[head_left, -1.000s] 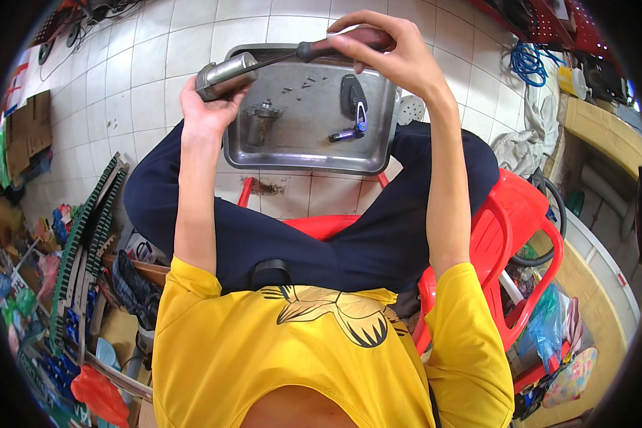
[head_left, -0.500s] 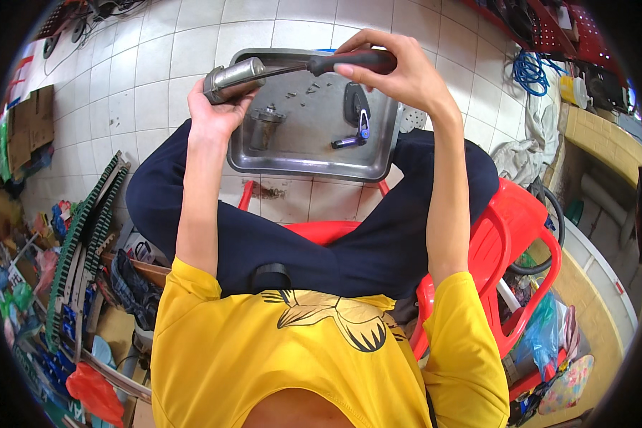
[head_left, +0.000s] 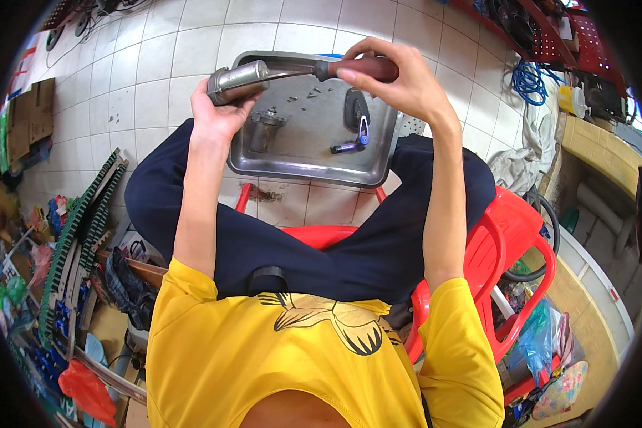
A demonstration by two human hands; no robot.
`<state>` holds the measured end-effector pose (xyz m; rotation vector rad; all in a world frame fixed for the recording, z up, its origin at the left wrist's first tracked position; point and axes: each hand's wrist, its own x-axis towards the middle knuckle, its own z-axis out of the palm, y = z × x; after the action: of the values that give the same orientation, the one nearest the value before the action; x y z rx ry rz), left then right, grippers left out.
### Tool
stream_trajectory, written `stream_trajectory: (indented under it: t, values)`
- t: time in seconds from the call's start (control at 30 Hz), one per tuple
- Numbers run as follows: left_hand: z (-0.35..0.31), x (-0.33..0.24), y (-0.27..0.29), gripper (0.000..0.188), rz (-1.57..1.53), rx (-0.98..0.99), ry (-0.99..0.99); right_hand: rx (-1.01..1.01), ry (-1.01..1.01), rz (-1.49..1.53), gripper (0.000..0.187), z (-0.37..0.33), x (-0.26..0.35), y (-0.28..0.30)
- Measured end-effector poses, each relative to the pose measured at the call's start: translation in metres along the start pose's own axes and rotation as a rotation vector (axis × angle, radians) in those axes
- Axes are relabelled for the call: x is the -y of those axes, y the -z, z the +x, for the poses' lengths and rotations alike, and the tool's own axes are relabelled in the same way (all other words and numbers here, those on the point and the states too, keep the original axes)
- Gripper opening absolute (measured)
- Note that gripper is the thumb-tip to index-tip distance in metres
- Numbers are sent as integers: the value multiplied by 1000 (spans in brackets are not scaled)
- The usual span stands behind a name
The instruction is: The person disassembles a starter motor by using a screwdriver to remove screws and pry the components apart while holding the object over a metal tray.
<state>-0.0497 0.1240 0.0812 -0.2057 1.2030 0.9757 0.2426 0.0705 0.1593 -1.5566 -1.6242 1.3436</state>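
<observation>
My left hand [head_left: 220,116] is closed around a metal cylindrical part [head_left: 239,81] with a wider flanged end, held above the tray's far left corner. In my right hand [head_left: 399,78] is a screwdriver [head_left: 364,69] with a dark reddish handle. Its shaft points left and the tip meets the right end of the cylinder; the exact contact is too small to tell. Below them, in the grey metal tray [head_left: 314,170], stand a second metal cylindrical part [head_left: 267,129], several small screws [head_left: 314,93], a black oval piece [head_left: 354,108] and a blue-and-black folding tool [head_left: 352,143].
Under the tray is a red stool [head_left: 321,235]; a red plastic chair [head_left: 503,250] stands at my right. Green-and-black strips [head_left: 78,242] and piled bags lie at the left. A coiled blue hose [head_left: 531,80] and cardboard [head_left: 598,146] sit at the far right.
The screwdriver's handle has turned, showing a redder side. Both hands have shifted slightly, with the cylinder and screwdriver still held together.
</observation>
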Motion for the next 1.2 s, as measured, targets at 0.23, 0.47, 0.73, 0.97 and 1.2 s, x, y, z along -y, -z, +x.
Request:
stream_trajectory:
  t: [0.23,0.47,0.73,0.97,1.2]
  values:
    - [3,0,2,51,9,10,15,-178,331,-185,27,5,-15,-3]
    - [-2,1,0,52,24,-16,-2,-9,-133,-152,33,3,8,2]
    - [-3,0,-2,52,22,-40,9,-177,283,-194,35,6,-20,-4]
    - [-3,-3,-2,52,35,-29,0,-97,84,-157,38,5,-11,-2]
    - [-3,-2,-2,52,6,-17,-24,-212,351,-245,38,6,-19,-7]
